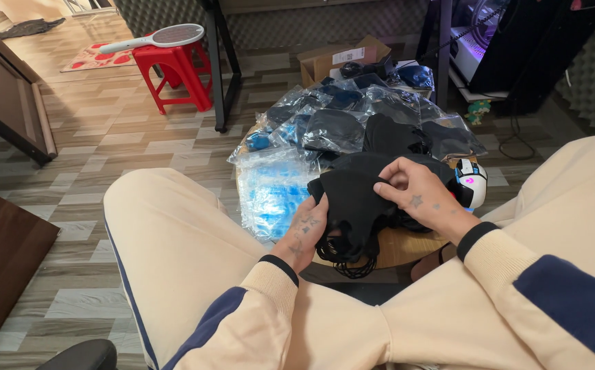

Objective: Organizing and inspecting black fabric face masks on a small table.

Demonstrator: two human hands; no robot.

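Closest to us, cream trousers (174,240) with a navy side stripe, knees spread, and cream sleeves with navy panels reaching forward over a low round wooden table (407,248). Both hands are on a stack of black fabric masks (352,205) at the table's near edge. The left hand (302,233) is underneath, fingers curled up round the stack's left side, gripping it. The right hand (417,195) lies on top, fingertips pinched on the upper layer as if peeling one piece from the rest. By my reading that's the separating step, and it calls for a light pinch, since the soft cloth clings and the thin ear loops (352,264) dangle tangled over the near rim.

Across the far side of the table spreads a heap of clear crinkly plastic bags (352,120) with dark items inside, glossy and slippery. At the left edge sits a bag of pale blue masks (270,188). Beyond the heap, an open cardboard box (335,60). Just past the right hand, a smooth white computer mouse (472,181) with a pink light.
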